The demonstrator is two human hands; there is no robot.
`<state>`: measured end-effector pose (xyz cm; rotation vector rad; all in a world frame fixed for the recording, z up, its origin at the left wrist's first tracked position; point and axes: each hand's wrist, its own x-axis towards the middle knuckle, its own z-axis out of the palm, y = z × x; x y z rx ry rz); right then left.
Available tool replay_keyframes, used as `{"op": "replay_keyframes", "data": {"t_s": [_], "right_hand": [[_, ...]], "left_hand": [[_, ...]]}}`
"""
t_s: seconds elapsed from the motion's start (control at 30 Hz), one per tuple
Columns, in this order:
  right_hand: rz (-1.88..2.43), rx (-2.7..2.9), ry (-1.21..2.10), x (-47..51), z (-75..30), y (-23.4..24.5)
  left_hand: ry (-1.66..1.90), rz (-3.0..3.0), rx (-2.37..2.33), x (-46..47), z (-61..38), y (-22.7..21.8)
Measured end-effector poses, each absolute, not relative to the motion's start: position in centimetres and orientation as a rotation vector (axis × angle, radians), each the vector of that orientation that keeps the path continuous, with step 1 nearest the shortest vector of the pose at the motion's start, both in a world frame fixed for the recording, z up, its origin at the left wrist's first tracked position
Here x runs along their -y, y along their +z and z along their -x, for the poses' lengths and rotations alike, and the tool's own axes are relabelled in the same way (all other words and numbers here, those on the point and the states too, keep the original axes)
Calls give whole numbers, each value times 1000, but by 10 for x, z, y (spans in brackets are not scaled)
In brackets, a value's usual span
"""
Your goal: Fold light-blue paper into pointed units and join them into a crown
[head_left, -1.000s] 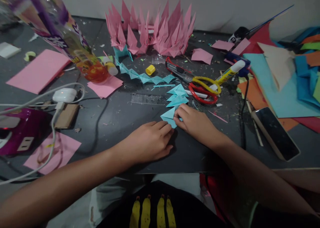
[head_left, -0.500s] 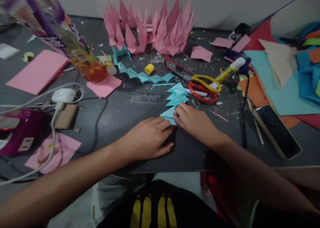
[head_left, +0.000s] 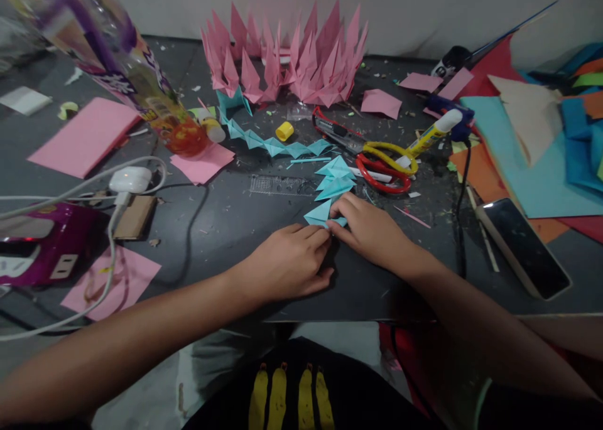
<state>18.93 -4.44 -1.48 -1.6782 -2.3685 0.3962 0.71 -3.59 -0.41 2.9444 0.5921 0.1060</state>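
Note:
A small folded light-blue paper piece (head_left: 320, 215) lies on the dark table (head_left: 235, 223), and both hands press on it. My left hand (head_left: 287, 263) rests palm down, fingers together, fingertips on the piece's near left edge. My right hand (head_left: 370, 229) pinches the piece's right side with curled fingers. Just beyond lie more folded blue triangles (head_left: 335, 177) and a chain of blue folded units (head_left: 273, 144). A ring of pink folded spikes (head_left: 287, 56) stands at the back.
Red and yellow scissors (head_left: 384, 163), a glue stick (head_left: 431, 135), a box cutter (head_left: 336, 132) and a clear ruler (head_left: 277, 185) lie past my hands. A phone (head_left: 525, 248) and coloured paper sheets (head_left: 532, 154) sit right. A bottle (head_left: 122, 72), charger (head_left: 129, 180), cables and pink sheets (head_left: 85, 135) are left.
The hands have barely moved; my right fingers have shifted a little over the blue piece. The view has drifted slightly.

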Motion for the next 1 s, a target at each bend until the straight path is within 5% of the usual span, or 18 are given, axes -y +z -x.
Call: {"op": "replay_keyframes", "data": {"t_s": [0.6,1.0], "right_hand": [[1522,1847,1131,33,-218,-17],[1682,2046,572,42,-200,-11]], "left_hand": [[323,-2847,-513,26,-3,-11],[647,-2867,-770,31,-3,-15]]}}
